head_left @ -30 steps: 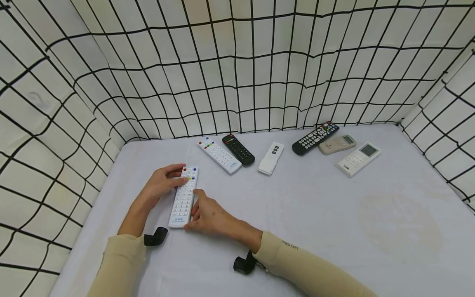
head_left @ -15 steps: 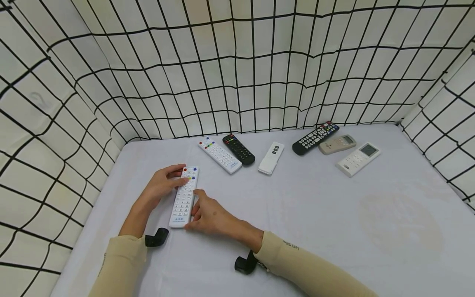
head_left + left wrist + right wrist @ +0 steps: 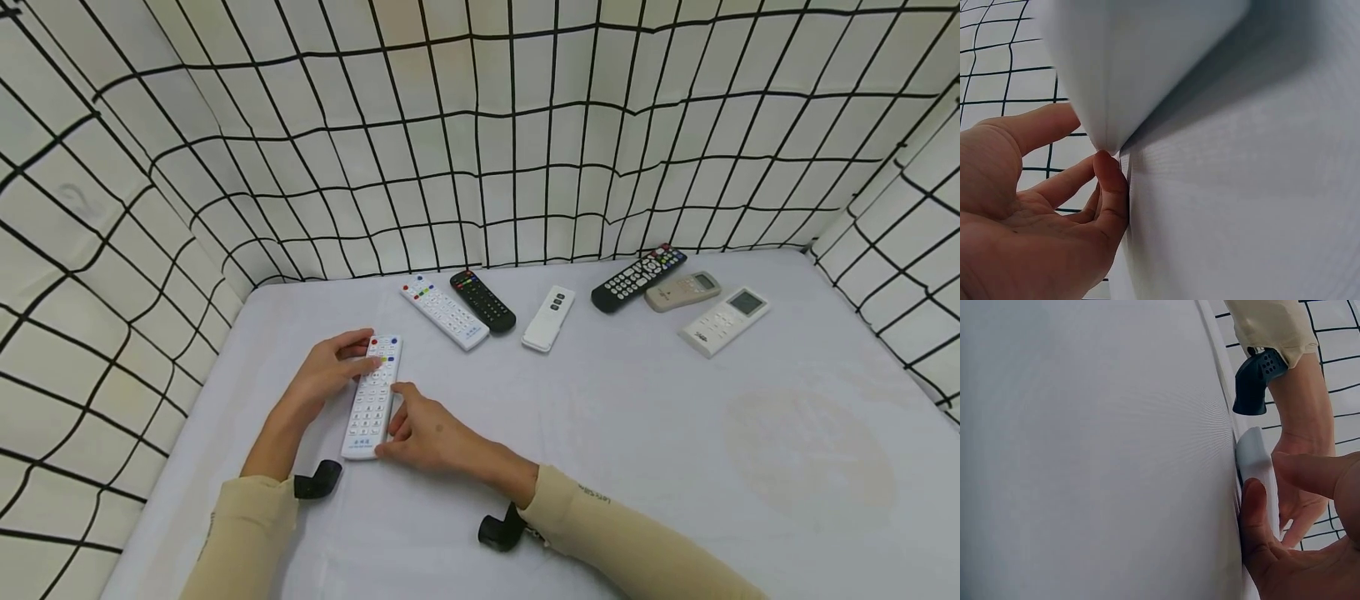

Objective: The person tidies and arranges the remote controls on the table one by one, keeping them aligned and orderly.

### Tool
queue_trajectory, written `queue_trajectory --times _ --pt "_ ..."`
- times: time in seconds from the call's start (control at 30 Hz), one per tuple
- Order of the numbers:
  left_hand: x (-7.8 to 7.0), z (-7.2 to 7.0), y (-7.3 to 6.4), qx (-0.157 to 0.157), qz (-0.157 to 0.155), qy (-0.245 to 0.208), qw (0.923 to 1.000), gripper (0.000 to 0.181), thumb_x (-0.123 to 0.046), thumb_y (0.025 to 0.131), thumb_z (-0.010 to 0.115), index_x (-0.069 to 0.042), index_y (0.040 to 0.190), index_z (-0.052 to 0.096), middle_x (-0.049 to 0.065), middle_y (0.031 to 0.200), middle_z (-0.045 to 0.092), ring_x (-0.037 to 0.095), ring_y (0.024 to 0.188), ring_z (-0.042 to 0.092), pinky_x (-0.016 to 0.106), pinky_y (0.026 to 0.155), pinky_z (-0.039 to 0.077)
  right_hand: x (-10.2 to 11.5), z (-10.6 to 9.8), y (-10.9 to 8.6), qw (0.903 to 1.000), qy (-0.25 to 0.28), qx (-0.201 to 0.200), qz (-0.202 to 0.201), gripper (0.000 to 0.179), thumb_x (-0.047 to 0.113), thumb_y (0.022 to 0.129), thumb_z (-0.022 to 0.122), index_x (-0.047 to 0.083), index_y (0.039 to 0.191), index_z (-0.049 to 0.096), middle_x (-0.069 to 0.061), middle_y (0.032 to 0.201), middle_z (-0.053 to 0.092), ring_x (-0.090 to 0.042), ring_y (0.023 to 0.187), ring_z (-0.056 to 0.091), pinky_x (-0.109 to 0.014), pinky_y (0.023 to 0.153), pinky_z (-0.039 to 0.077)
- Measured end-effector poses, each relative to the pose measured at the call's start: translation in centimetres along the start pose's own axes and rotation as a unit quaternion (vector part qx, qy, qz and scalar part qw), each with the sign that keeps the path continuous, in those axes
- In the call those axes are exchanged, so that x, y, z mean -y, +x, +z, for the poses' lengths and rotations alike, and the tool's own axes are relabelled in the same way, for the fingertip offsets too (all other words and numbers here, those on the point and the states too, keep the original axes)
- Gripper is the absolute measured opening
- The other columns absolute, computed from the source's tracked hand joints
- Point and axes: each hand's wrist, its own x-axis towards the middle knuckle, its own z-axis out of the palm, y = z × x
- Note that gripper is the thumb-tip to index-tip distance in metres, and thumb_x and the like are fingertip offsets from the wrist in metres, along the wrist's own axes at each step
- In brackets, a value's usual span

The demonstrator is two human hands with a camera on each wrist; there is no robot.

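A white remote control (image 3: 369, 408) with a column of buttons lies lengthwise on the white-covered table, left of centre. At its far left part, my left hand (image 3: 324, 372) grips it, the thumb over the buttons and the fingers along the left side. My right hand (image 3: 429, 433) holds the right side, with the index finger on the edge and the thumb by the near corner. In the left wrist view the remote's white side (image 3: 1141, 56) looms large above the fingertips. The right wrist view has the remote's end (image 3: 1254, 453) between thumb and index finger.
Farther back lie another white remote (image 3: 445, 313), a black remote (image 3: 483, 302), a slim white remote (image 3: 548, 319), a long black remote (image 3: 637, 279), a beige remote (image 3: 682, 292) and a white remote with a screen (image 3: 724, 322). Black-gridded white cloth (image 3: 495, 192) surrounds the table.
My right wrist and hand have shifted slightly to the right, and the thumb sits a touch higher at the remote's near corner. The left hand and the remote stay nearly still.
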Motion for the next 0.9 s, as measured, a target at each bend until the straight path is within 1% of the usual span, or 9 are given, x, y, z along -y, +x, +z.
queue_trajectory --times 0.1,0.17,0.33,0.43,0.57,0.67,0.77,0.9 --pt "-0.1 0.0 -0.1 -0.002 0.003 -0.003 1.0000 0.069 -0.021 0.100 0.069 -0.008 0.161 0.039 0.022 0.150 0.053 0.030 0.130 0.050 0.018 0.086 0.043 -0.1 -0.2 -0.1 1.0000 -0.001 -0.003 0.009 0.082 0.019 0.093 0.080 0.004 0.158 0.032 -0.001 0.108 0.068 -0.001 0.084 0.062 -0.017 0.075 0.051" --pt "-0.2 0.0 -0.1 -0.005 0.002 -0.003 1.0000 0.069 -0.023 0.100 0.069 -0.008 0.160 0.040 0.022 0.149 0.053 0.028 0.127 0.051 0.017 0.082 0.044 -0.2 -0.3 -0.2 0.9998 -0.001 -0.006 0.017 0.081 0.021 0.094 0.079 0.005 0.158 0.033 -0.001 0.108 0.069 -0.002 0.084 0.062 -0.018 0.075 0.051" --pt "-0.5 0.0 -0.1 -0.018 0.000 0.009 0.9998 0.067 -0.024 0.100 0.068 -0.008 0.160 0.041 0.021 0.149 0.051 0.029 0.123 0.051 0.019 0.077 0.047 -0.4 -0.9 -0.4 0.9995 -0.002 -0.011 0.029 0.076 0.025 0.095 0.078 0.006 0.156 0.037 0.000 0.107 0.068 -0.004 0.083 0.062 -0.019 0.075 0.051" --pt "-0.8 0.1 -0.3 -0.033 -0.003 0.019 0.9993 0.066 -0.024 0.101 0.067 -0.008 0.159 0.041 0.021 0.153 0.048 0.033 0.130 0.049 0.025 0.083 0.048 -0.6 -1.3 -0.6 0.9994 -0.005 -0.014 0.031 0.074 0.025 0.096 0.076 0.006 0.156 0.038 0.000 0.107 0.068 -0.004 0.084 0.063 -0.019 0.075 0.052" --pt "-1.3 0.2 -0.4 -0.064 -0.004 0.033 0.9974 0.063 -0.026 0.102 0.065 -0.010 0.159 0.042 0.021 0.157 0.046 0.038 0.140 0.045 0.043 0.100 0.048 -0.8 -2.0 -0.9 0.9994 -0.006 -0.018 0.029 0.070 0.025 0.097 0.075 0.007 0.155 0.040 0.001 0.106 0.068 -0.004 0.083 0.063 -0.020 0.075 0.051" --pt "-1.8 0.3 -0.4 -0.082 0.002 0.040 0.9958 0.062 -0.028 0.102 0.064 -0.011 0.158 0.044 0.021 0.156 0.047 0.040 0.143 0.044 0.053 0.109 0.045 -1.0 -2.6 -1.0 0.9993 -0.005 -0.025 0.026 0.068 0.025 0.097 0.075 0.007 0.154 0.041 0.001 0.106 0.068 -0.005 0.081 0.063 -0.020 0.073 0.051" --pt "-2.3 0.4 -0.5 -0.092 0.009 0.041 0.9949 0.061 -0.027 0.102 0.064 -0.011 0.158 0.045 0.022 0.155 0.048 0.040 0.143 0.045 0.056 0.111 0.045 -1.2 -3.1 -1.1 0.9991 -0.002 -0.034 0.024 0.067 0.024 0.097 0.074 0.008 0.154 0.043 0.000 0.106 0.068 -0.006 0.081 0.064 -0.020 0.073 0.051" --pt "-2.7 0.6 -0.6 -0.100 0.011 0.035 0.9943 0.060 -0.025 0.102 0.065 -0.010 0.157 0.045 0.022 0.154 0.049 0.039 0.142 0.046 0.055 0.111 0.044 -1.5 -3.7 -1.2 0.9987 0.009 -0.046 0.018 0.063 0.022 0.098 0.074 0.007 0.152 0.045 -0.003 0.108 0.069 -0.008 0.083 0.064 -0.021 0.074 0.052"
